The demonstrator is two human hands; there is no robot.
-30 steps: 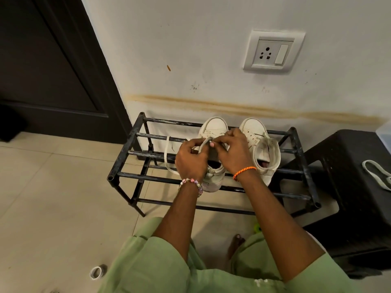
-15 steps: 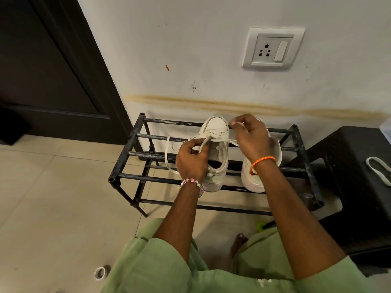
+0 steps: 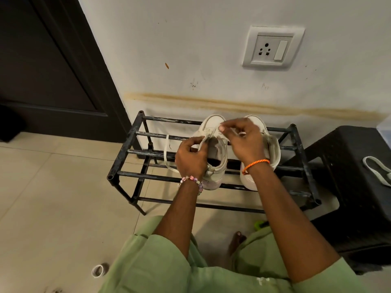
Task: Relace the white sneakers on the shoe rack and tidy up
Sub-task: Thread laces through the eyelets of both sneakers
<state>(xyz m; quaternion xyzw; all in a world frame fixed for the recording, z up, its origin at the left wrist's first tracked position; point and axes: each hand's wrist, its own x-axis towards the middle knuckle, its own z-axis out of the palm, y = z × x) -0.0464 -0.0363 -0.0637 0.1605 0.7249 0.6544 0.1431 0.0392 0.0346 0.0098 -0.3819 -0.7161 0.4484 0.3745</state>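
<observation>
Dark door (image 3: 42, 66) fills the far left, with pale floor tiles (image 3: 42, 197) below it and a small tape roll (image 3: 97, 271) lying on them near the person's green-clad knee (image 3: 152, 265). Against the stained wall (image 3: 211, 60) stands a black metal rack (image 3: 124, 157), its bars open so the floor shows through. Two white sneakers sit on its top tier, toes to the wall. A lace (image 3: 166, 154) loops out from the left sneaker (image 3: 213, 163) and hangs over the bars on its left side.

The left hand (image 3: 191, 158), with a beaded bracelet (image 3: 191, 181) at the wrist, curls against the near side of the left sneaker and pinches the lace at the eyelets. The right hand (image 3: 243, 142), with an orange band (image 3: 255, 164) at the wrist, reaches across above both shoes and pinches the other lace end between thumb and fingers, just above the left sneaker's tongue. This arm covers much of the right sneaker (image 3: 273, 149), so only its toe, outer side and heel show.

A wall socket (image 3: 273, 47) sits higher up. To the right of the rack stands a black stool (image 3: 349, 187), and a second lace (image 3: 378, 170) lies loose on its top.
</observation>
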